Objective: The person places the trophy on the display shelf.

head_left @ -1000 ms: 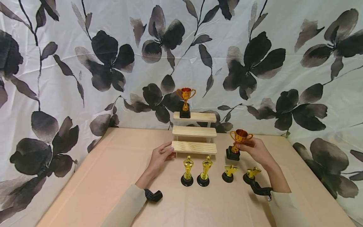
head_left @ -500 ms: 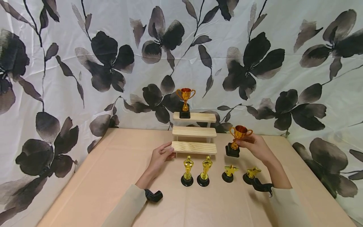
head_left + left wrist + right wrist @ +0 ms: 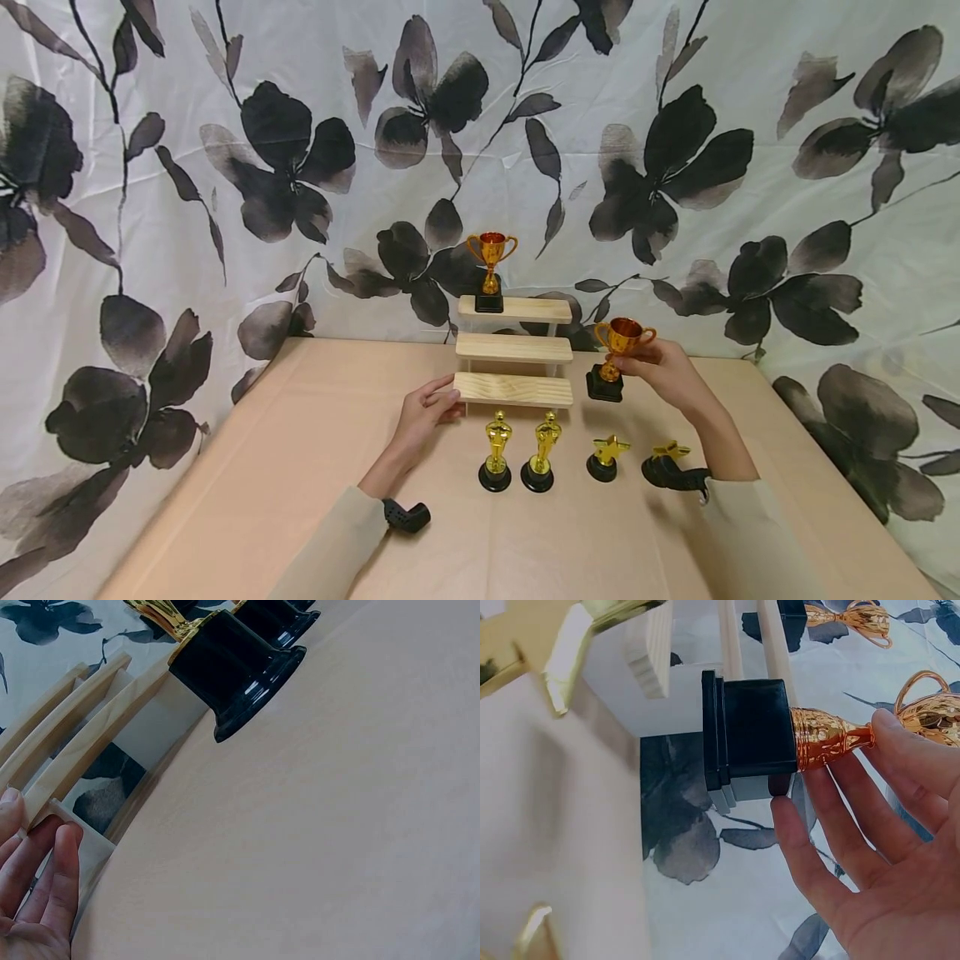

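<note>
- From the head: the orange cup is shiny, with 2 curly handles and a square black block under it. It leans a little, up off the table, just left of the right hand.
- The right hand pinches the cup's thin middle with its thumb and fingers.
- The left hand holds the near left corner of the wooden stand, which has 3 steps and lies just to that hand's right.
- 1 more cup is on the top step, up and right of the left hand. Right of that hand are 2 gold people; nearer than the right hand are 2 gold stars.
- From the left wrist: the left thumb is on top of the bottom step, with fingers bent under it.
- From the right wrist: the cup is on its side in this view, gold and bumpy. The thumb presses its neck, and the fingers go behind. 1 fingertip is by the block; I can't tell if it touches.
</note>
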